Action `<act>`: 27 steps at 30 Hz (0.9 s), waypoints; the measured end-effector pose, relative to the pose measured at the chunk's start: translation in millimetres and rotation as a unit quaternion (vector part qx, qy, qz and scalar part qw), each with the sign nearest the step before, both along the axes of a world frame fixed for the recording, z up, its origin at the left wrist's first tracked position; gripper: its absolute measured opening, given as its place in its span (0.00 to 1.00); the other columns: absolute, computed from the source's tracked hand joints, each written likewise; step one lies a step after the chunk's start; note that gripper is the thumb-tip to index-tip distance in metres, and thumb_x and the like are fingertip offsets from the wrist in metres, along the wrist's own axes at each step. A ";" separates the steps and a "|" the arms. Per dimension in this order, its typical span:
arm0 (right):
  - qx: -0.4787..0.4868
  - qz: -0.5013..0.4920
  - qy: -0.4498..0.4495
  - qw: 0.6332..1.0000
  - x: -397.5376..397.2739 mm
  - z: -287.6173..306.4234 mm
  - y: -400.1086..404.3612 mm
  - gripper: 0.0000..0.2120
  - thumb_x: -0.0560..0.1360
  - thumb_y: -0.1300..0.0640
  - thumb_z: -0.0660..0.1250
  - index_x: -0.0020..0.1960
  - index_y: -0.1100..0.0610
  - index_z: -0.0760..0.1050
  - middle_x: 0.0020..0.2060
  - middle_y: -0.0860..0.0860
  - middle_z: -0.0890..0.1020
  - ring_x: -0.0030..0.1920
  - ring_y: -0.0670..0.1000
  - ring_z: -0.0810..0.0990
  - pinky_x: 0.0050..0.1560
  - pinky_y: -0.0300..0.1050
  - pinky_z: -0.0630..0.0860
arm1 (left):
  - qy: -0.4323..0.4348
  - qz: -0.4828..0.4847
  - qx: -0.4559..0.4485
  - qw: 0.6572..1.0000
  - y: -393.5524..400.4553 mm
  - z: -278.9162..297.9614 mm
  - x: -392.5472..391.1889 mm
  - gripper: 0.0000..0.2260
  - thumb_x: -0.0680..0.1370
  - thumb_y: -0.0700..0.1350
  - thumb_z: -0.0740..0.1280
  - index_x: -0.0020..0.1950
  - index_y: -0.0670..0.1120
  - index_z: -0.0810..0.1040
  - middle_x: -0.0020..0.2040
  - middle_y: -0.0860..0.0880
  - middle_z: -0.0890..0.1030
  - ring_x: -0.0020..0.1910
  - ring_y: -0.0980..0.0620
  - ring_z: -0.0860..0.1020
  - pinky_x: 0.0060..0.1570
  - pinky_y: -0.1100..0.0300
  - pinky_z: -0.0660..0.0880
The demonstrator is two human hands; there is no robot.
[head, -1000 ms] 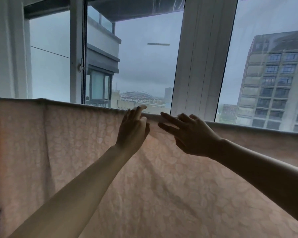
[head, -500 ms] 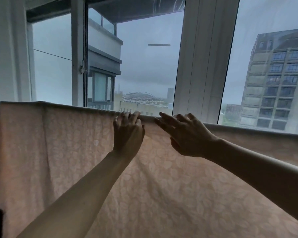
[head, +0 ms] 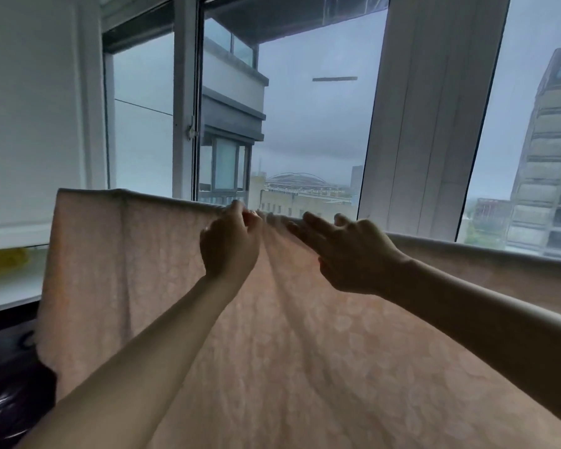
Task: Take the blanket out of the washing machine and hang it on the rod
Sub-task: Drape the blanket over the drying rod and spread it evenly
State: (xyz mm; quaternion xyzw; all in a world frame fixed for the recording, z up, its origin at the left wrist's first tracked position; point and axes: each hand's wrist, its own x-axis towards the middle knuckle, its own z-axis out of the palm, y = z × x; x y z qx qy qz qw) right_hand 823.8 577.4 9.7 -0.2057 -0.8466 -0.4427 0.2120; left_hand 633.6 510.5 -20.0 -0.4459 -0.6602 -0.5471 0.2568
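Pink blanket [head: 305, 351] hangs before the window [head: 314, 131]; left hand [head: 229, 246] pinches its bunched top edge, right hand [head: 350, 254] beside it, fingers straight.

Two bare forearms, no sleeves, left hand [head: 229, 244], right hand [head: 350, 251]

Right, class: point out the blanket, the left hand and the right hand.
blanket [head: 117, 270]: head view, left hanging panel.
left hand [head: 229, 247]: head view, back of hand.
right hand [head: 353, 254]: head view, back of hand.
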 end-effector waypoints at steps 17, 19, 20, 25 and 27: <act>-0.004 -0.011 -0.021 1.000 5.3 7.5 3.5 0.32 0.77 0.51 0.55 0.78 0.45 0.46 0.59 0.53 0.74 0.32 0.49 0.75 0.27 0.40 0.72 | 0.004 0.045 -0.058 0.997 9.2 24.6 -53.5 0.11 0.82 0.48 0.60 0.42 0.45 0.74 0.33 0.48 0.75 0.34 0.48 0.77 0.43 0.53 0.75; -0.011 -0.011 -0.016 1.000 5.3 7.6 2.7 0.31 0.78 0.50 0.51 0.78 0.45 0.44 0.56 0.52 0.74 0.31 0.48 0.75 0.28 0.43 0.75 | 0.042 0.100 -0.021 0.994 -0.2 14.6 -69.3 0.13 0.82 0.49 0.58 0.41 0.45 0.74 0.32 0.49 0.74 0.33 0.49 0.74 0.46 0.51 0.74; -0.007 -0.012 -0.009 1.000 4.8 6.6 1.9 0.31 0.78 0.50 0.53 0.78 0.45 0.45 0.54 0.52 0.75 0.30 0.48 0.74 0.27 0.43 0.75 | 0.048 0.092 -0.030 0.994 -2.4 6.3 -71.6 0.14 0.82 0.49 0.57 0.40 0.45 0.73 0.32 0.49 0.74 0.32 0.49 0.74 0.46 0.50 0.75; 0.050 0.002 -0.001 0.999 2.7 -0.6 0.3 0.35 0.74 0.52 0.63 0.77 0.44 0.53 0.63 0.57 0.75 0.38 0.55 0.80 0.25 0.37 0.64 | 0.084 0.028 -0.087 0.992 -3.0 -22.5 -73.5 0.16 0.83 0.50 0.56 0.36 0.47 0.71 0.29 0.51 0.73 0.29 0.49 0.75 0.48 0.51 0.75; 0.069 0.012 0.001 0.998 -0.7 -0.2 -2.3 0.33 0.74 0.49 0.62 0.77 0.44 0.55 0.66 0.58 0.73 0.41 0.56 0.81 0.25 0.37 0.63 | 0.071 0.057 -0.026 0.996 -4.4 -15.2 -84.6 0.17 0.83 0.52 0.56 0.36 0.48 0.71 0.27 0.50 0.73 0.27 0.50 0.74 0.46 0.53 0.74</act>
